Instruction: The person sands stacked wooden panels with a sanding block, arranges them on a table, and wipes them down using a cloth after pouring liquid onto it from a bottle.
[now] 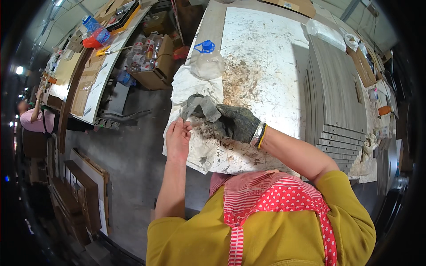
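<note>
While the bare left hand [178, 138] pinches the lower corner of a small grey strip [200, 108], the gloved right hand [235, 123] closes its grip on the other end, holding it taut above the table's [266, 62] near edge. Behind them lie a white cloth [191, 86], a plastic bottle [207, 61] and stacked grey panels [337, 93].

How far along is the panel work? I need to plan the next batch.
Done, as far as shows: grey panels lie stacked in rows on the bench. In hand: the gloved right hand and the bare left hand hold a small grey piece over the stained white worktop, beside a white cloth. Which stacked panels are finished or still waiting cannot be told.
</note>
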`<state>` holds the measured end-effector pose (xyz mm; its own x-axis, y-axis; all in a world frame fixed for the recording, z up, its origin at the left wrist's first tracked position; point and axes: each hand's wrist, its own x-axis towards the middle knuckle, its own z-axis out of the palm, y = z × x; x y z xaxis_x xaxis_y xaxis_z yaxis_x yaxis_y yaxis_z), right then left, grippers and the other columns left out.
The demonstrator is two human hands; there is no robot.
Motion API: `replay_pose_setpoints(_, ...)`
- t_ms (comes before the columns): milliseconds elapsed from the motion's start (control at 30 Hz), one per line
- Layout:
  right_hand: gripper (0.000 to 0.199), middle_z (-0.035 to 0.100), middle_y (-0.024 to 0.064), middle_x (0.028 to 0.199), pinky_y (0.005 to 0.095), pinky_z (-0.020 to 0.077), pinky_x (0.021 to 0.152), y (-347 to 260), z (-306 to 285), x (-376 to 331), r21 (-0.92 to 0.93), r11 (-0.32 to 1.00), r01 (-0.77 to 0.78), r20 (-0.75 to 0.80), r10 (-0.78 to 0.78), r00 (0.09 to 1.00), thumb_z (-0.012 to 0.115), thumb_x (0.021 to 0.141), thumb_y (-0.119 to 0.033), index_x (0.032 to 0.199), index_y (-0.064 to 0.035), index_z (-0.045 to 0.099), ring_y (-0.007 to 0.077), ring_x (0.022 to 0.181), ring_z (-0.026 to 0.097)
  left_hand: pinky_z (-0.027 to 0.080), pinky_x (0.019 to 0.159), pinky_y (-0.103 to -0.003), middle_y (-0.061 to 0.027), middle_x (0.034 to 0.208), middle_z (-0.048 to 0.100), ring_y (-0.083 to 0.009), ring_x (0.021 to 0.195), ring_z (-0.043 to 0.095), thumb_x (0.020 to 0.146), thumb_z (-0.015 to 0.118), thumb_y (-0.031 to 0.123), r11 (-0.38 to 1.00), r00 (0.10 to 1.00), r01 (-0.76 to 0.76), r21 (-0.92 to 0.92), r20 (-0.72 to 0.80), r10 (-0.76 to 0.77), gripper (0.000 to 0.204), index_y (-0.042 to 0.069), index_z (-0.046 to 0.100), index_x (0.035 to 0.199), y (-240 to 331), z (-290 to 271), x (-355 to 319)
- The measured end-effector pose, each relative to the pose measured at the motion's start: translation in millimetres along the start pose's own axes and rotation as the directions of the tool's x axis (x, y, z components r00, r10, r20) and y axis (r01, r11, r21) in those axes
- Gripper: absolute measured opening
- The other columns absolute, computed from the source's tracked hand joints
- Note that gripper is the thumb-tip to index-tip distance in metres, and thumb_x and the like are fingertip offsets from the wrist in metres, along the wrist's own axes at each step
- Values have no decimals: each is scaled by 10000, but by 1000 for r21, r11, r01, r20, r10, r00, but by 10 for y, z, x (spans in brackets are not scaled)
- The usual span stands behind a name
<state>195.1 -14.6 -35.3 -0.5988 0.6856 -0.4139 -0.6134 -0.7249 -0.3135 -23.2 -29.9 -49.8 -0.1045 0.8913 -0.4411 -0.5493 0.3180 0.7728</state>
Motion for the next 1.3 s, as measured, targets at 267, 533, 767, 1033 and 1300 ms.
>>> replay_pose_setpoints(267,282,643,120,958,366,558,746,18,168,-75,77,997,30,26,-32,999,551,928,-218,1109,-3,561,213,797,641,448,625,-208,-44,823,631,-110,716,595,929,589,191,1000,1000,-19,-23,-11,19,136,65,542,950,-12,21,-34)
replay_pose_setpoints(533,320,641,121,1009,349,545,760,87,157,-113,17,1000,13,-23,-13,1000,527,946,-240,1173,-15,544,211,835,644,440,639,-223,-43,839,626,-118,731,595,939,568,185,998,997,-58,5,-48,58,139,60,520,973,-130,42,33)
replay_pose_setpoints(767,410,638,165,946,398,480,759,-152,353,-27,-955,-128,266,281,-668,689,526,920,-366,1136,-18,547,303,873,626,434,635,-220,-53,756,636,-96,669,579,943,554,157,842,924,-360,402,29,382,131,38,540,890,31,192,-44)
replay_pose_setpoints(1033,329,627,182,924,454,458,761,-142,527,-10,-795,-601,85,434,-465,771,487,924,-366,1021,-66,579,367,866,599,476,643,-224,-69,732,638,-85,670,586,944,541,89,592,814,-533,604,176,554,125,-20,537,883,176,321,-77)
replay_pose_setpoints(1300,388,656,76,830,270,490,694,-331,223,-17,-676,713,186,-20,-270,963,539,924,-360,1076,-9,604,123,756,606,424,532,-241,-74,632,605,-91,553,541,886,605,79,415,803,-512,752,247,542,114,-5,548,836,279,304,-59)
